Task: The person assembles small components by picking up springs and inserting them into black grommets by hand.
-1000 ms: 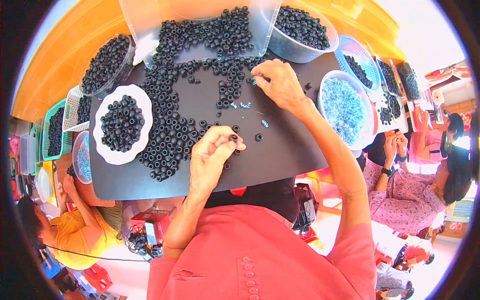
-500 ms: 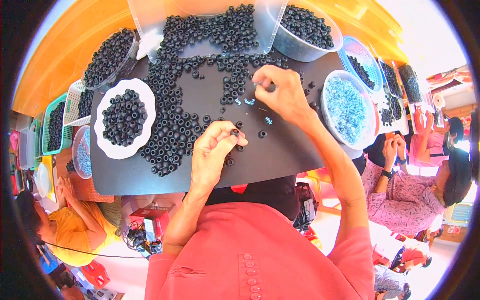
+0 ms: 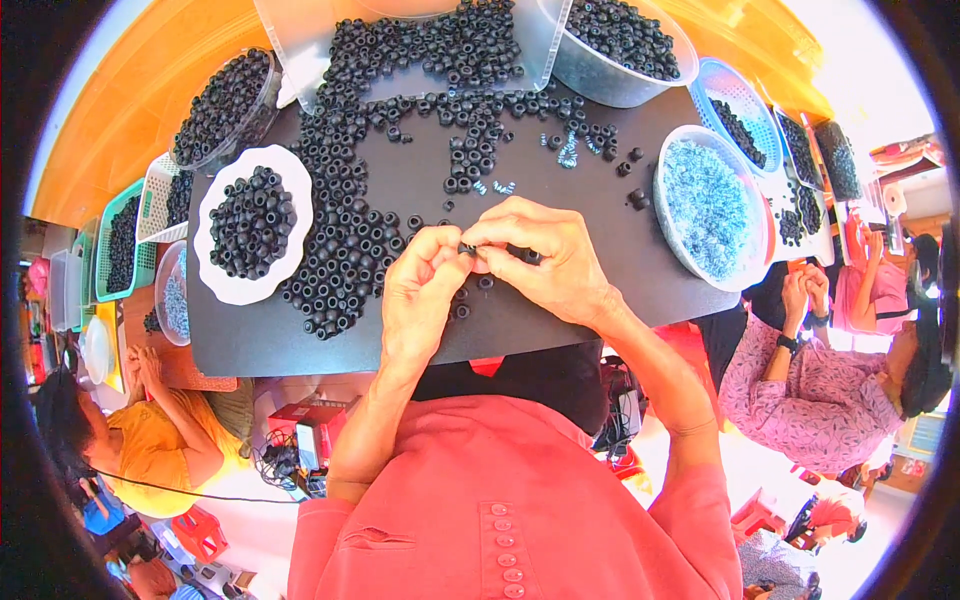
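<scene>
Both my hands meet above the near middle of the dark table. My left hand [image 3: 418, 290] pinches a small round black part [image 3: 467, 248] with a hole in it, between thumb and forefinger. My right hand [image 3: 545, 255] is closed too, its thumb and fingertip pressed together at the top of that part; what they hold is too small to make out. Just beyond my hands lie a few small metal coil springs [image 3: 502, 187]. More springs [image 3: 568, 150] lie farther back. Loose black parts [image 3: 350, 235] of the same kind spread over the table to the left.
A white scalloped plate [image 3: 225, 280] of black parts stands at left. A clear bin [image 3: 290, 45] spills them at the back, beside a round tub [image 3: 620, 92]. At right stands a bowl [image 3: 672, 235] of springs. People sit working on both sides.
My right hand has come down and left, from near the loose springs to my left hand's fingertips. My left hand still holds the black part, slightly higher in view.
</scene>
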Demonstrator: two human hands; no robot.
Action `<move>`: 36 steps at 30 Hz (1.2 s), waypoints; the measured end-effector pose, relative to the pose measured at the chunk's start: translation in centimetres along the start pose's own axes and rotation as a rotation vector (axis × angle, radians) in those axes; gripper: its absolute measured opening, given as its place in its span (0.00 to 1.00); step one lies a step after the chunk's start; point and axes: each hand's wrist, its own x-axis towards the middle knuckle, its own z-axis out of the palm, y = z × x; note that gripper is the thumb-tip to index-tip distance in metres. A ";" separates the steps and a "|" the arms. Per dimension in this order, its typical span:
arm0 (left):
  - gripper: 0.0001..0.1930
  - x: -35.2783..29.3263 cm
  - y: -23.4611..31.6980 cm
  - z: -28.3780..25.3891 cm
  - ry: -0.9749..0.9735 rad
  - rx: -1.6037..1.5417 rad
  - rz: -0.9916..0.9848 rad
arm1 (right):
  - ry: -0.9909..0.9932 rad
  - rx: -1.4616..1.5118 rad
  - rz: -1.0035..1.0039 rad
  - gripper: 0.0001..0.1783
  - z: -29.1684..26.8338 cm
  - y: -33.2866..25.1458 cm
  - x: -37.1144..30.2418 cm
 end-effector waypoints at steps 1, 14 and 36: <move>0.07 -0.1 0.1 0.1 0.001 0.001 -0.001 | 0.009 -0.022 -0.016 0.09 0.1 -0.2 0.0; 0.06 -0.1 0.1 -0.2 -0.037 -0.133 -0.043 | 0.247 -0.348 -0.078 0.08 -1.6 3.0 2.9; 0.06 0.1 -0.1 -0.3 -0.069 -0.138 -0.045 | 0.096 -0.696 0.005 0.07 -2.9 6.7 3.8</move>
